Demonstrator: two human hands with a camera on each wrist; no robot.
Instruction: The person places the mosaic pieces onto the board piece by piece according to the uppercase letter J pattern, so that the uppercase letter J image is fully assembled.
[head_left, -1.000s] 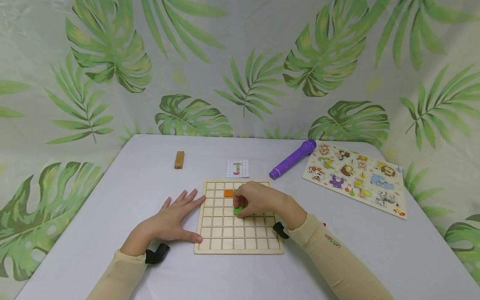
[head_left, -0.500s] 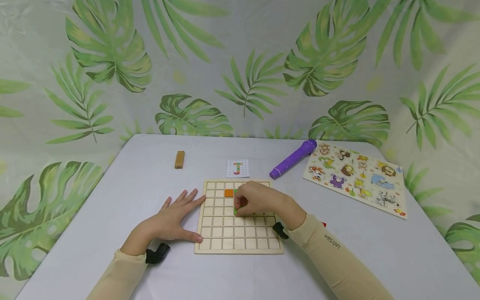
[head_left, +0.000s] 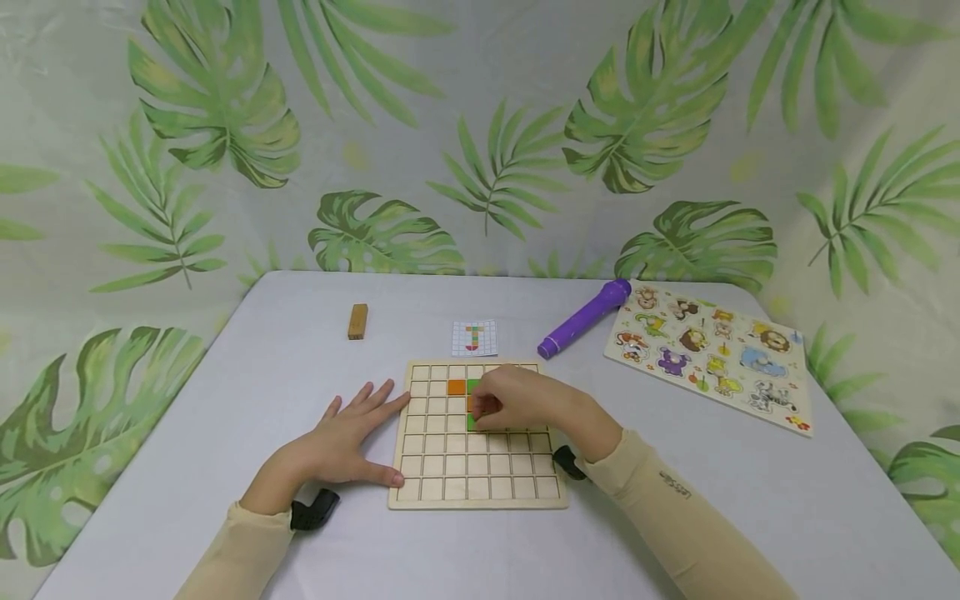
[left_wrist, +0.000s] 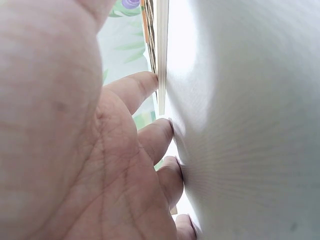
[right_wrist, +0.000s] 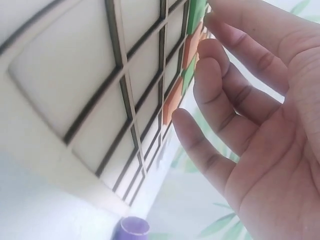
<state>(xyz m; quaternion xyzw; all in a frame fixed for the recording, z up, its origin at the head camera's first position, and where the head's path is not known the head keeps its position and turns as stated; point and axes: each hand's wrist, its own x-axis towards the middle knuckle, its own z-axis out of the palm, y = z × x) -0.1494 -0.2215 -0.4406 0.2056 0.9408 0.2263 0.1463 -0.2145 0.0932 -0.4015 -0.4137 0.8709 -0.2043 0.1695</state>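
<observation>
My left hand (head_left: 341, 442) lies with fingers spread at the left side of a wooden grid board (head_left: 480, 487). Its thumb and index fingertip touch the board's edge; the other fingertips rest on the cloth. My right hand (head_left: 521, 400) is bent over the board's middle, thumb and index finger pinching a green square tile (head_left: 471, 422) that sits in a cell. Just beyond it are an orange tile (head_left: 470, 404) and another green tile (head_left: 473, 386), with an orange tile (head_left: 457, 387) to its left. In the right wrist view one more orange tile (right_wrist: 172, 102) shows past my fingers.
A small card (head_left: 486, 337) with a coloured J-shaped pattern lies behind the board. A wooden block (head_left: 358, 322) stands at the back left. At the right are a purple toy microphone (head_left: 581, 321) and an animal peg puzzle (head_left: 735, 396).
My right hand has shifted slightly, and the orange tile beside its fingers now shows. The right sleeve has moved a little and now covers a red piece. My left hand stays in place.
</observation>
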